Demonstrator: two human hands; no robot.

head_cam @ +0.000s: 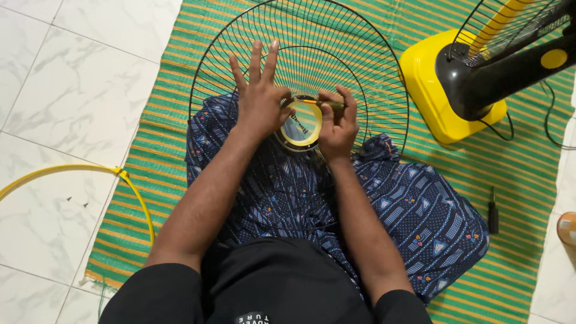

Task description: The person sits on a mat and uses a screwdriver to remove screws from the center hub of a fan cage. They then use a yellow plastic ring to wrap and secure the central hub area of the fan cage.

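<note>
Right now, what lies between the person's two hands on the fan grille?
In the head view, the round yellow centre cap of the black wire fan grille sits between the left hand and right hand, which holds a thin yellow-handled tool at its rim.

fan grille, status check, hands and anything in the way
Left hand steadying centre disc, fingers spread. Right hand gripping screwdriver at disc. Fan grille on lap. Nothing blocking.

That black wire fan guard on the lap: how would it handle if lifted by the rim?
The wire fan guard is probably light for its size: thin spokes, mostly open. It likely flexes somewhat at the rim, since only slim wires tie it to the yellow centre disc. Round and dished, it may roll or wobble if set on edge.
</note>
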